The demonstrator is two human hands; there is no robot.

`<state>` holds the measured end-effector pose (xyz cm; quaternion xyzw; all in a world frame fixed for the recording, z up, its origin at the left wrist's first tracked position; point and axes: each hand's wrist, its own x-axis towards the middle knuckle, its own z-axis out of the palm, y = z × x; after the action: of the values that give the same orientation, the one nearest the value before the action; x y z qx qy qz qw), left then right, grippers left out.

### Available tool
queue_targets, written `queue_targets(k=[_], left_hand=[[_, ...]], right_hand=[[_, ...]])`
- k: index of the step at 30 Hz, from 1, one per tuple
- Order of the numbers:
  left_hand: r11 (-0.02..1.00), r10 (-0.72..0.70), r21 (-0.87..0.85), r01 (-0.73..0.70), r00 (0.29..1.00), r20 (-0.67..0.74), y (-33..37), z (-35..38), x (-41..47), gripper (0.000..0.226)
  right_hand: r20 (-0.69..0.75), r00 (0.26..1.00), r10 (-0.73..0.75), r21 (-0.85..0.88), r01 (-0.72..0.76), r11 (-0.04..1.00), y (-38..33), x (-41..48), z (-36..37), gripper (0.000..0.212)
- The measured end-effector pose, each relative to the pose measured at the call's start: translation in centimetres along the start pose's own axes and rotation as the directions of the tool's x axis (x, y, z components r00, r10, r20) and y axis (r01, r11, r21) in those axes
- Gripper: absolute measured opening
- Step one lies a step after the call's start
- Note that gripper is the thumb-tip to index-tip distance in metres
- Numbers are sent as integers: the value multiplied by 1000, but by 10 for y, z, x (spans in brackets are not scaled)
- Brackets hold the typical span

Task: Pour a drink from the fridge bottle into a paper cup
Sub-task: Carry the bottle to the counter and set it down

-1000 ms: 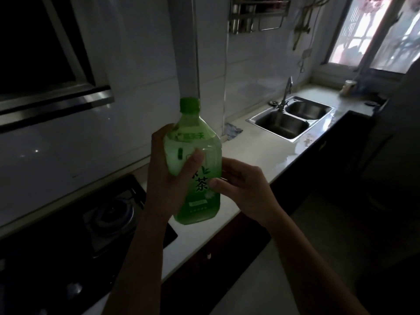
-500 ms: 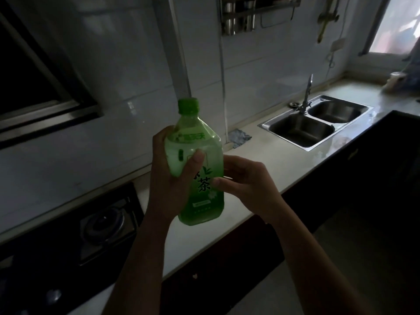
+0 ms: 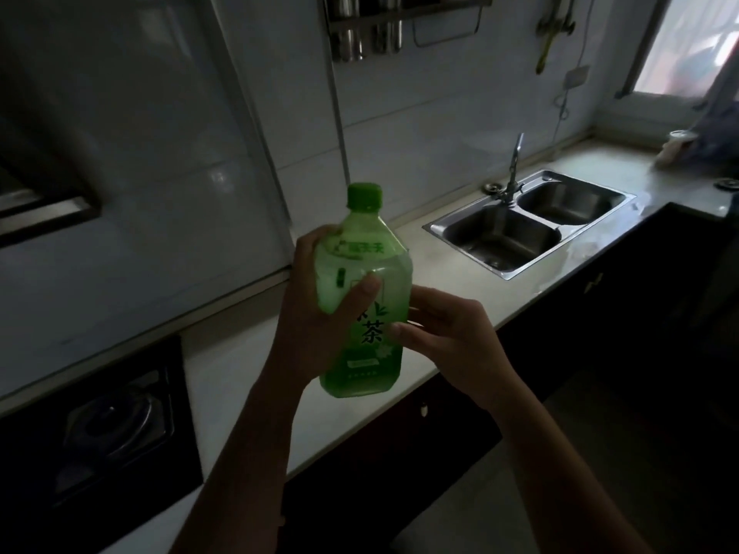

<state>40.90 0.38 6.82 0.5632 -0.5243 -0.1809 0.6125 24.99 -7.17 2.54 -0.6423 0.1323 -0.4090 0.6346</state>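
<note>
Above the counter (image 3: 224,377), between the stove (image 3: 112,417) and the sink (image 3: 532,229), the bottle (image 3: 362,297) is held upright in the air, clear of the worktop. Left hand (image 3: 312,321) wraps its left side, thumb laid across the front of the label and the other fingers out of sight behind. Right hand (image 3: 452,341) rests against the lower right side, fingertips (image 3: 400,327) touching the label, more steadying than gripping. Green cap (image 3: 364,195) is on and looks shut.

Judging by the pale liquid reaching up to the shoulder, the bottle is nearly full, so it should feel fairly heavy. Its walls are thin clear plastic with flat panels; I would expect them to give under a hard squeeze, which matters once the cap is off, since pressure could push liquid out of the neck. If it is cold from the fridge it may be damp and a little slippery, though no moisture can be made out in this dim light. Best hold for opening is around the middle of the body with 1 hand, where the panels give purchase, while the other takes the ribbed cap. For pouring, 1 hand at the waist and 1 under the base would control the weight.

No paper cup is clearly in view; a small pale thing (image 3: 676,147) at the far end near the window is too blurred to name.
</note>
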Motion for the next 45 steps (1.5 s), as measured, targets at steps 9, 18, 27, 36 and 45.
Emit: queue_targets(k=[9, 18, 27, 36, 45], left_hand=[[988, -2, -156, 18, 995, 104, -46, 92, 87, 60], [981, -16, -188, 42, 990, 141, -88, 158, 161, 74], [977, -206, -46, 207, 978, 34, -127, 178, 193, 67], [932, -345, 38, 360, 916, -206, -147, 207, 208, 75], [873, -457, -47, 486, 778, -431, -161, 206, 182, 75]], right_hand=[[-97, 994, 52, -171, -68, 983, -3, 49, -103, 42], [-165, 985, 42, -185, -73, 980, 15, 100, -178, 40], [-21, 989, 147, -107, -149, 983, 58, 146, -225, 38], [284, 922, 265, -21, -270, 963, 96, 204, -272, 35], [519, 783, 343, -54, -370, 927, 129, 225, -269, 38]])
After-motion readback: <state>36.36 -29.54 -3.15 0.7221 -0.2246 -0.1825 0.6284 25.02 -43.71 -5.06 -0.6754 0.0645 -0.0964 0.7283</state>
